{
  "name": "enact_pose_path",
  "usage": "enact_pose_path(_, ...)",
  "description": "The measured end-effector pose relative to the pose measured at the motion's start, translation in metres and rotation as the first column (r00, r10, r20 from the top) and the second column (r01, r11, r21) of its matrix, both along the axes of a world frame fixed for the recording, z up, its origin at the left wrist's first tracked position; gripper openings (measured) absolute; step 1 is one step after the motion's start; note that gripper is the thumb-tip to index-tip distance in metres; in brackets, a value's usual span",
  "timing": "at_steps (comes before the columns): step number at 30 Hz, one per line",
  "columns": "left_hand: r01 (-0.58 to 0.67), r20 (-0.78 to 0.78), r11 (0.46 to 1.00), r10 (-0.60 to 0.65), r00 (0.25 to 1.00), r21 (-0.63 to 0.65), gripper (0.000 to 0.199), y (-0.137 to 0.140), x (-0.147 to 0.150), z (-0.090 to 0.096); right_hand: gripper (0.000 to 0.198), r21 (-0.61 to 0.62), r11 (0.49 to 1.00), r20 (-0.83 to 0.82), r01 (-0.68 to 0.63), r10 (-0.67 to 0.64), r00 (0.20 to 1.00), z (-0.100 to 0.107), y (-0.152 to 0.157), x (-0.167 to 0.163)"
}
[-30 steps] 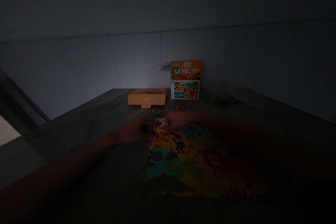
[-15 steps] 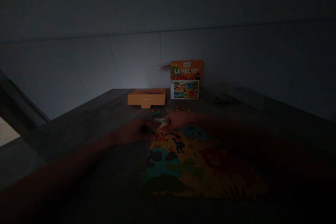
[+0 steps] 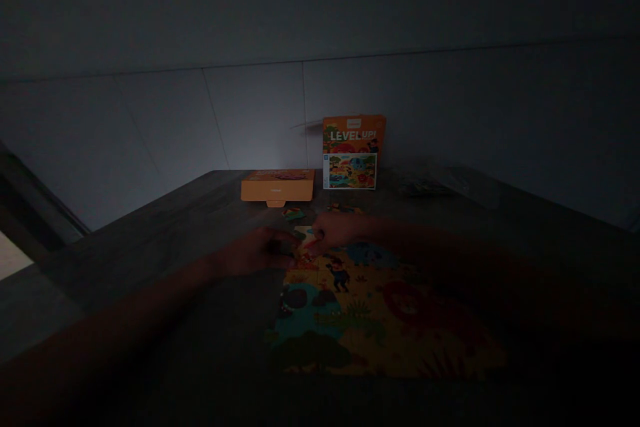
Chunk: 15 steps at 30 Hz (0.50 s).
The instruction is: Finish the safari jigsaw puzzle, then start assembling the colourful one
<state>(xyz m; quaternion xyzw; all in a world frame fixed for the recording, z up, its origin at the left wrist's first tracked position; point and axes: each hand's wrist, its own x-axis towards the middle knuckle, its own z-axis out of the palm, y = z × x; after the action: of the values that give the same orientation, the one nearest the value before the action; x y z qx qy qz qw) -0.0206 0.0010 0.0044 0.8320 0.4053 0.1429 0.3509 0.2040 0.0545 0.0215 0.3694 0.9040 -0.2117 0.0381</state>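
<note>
In the dim head view, a jigsaw puzzle (image 3: 360, 327) with a lion, a crocodile and an elephant lies flat on the table. At its upper left corner is a light-coloured puzzle piece (image 3: 303, 235). My left hand (image 3: 257, 251) comes in from the left, its thumb and forefinger apart and touching the puzzle's left edge beside this piece. From the right, my right hand (image 3: 339, 229) reaches over the puzzle with curled fingers, thumb and forefinger closed at the piece. Its forearm covers part of the upper right of the picture.
Loose puzzle pieces (image 3: 294, 213) lie just beyond the hands, with more pieces (image 3: 344, 208) to their right. An orange box (image 3: 277, 190) lies behind them. A "LEVEL UP!" box (image 3: 355, 133) stands against the wall, a picture card (image 3: 350, 171) before it. Clear plastic wrapping (image 3: 435, 180) sits at the right.
The view has shifted very slightly. Both hands stay at the upper left corner piece, with the right fingers moved only a little on it.
</note>
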Motion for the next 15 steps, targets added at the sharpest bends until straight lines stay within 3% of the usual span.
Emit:
enact_pose_path(5,0.015,0.006,1.000,-0.014,1.000,-0.022,0.039,-0.001,0.004,0.002,0.040,0.033,0.999,0.069,-0.025,0.023,0.997,0.009,0.001,0.006)
enact_pose_path(8,0.047,0.010,0.997,-0.047,0.999,-0.056,0.039,0.000,0.005,0.003,0.039,0.139,0.990,0.138,0.021,-0.040,0.990,0.020,0.014,0.021)
enact_pose_path(10,0.049,-0.004,0.998,-0.049,0.999,-0.051,0.038,0.001,0.005,0.003,0.040,0.303,0.940,0.110,0.160,-0.201,0.973,0.024,0.028,0.034)
enact_pose_path(12,0.063,-0.008,0.998,-0.063,0.998,-0.029,0.036,0.002,0.004,0.003,0.037,0.447,0.836,0.034,0.319,-0.373,0.927,0.019,0.041,0.046)
enact_pose_path(15,0.104,-0.006,0.995,-0.104,0.995,-0.004,0.034,0.002,0.002,0.003,0.036,0.500,0.757,-0.019,0.420,-0.475,0.880,-0.001,0.054,0.055)
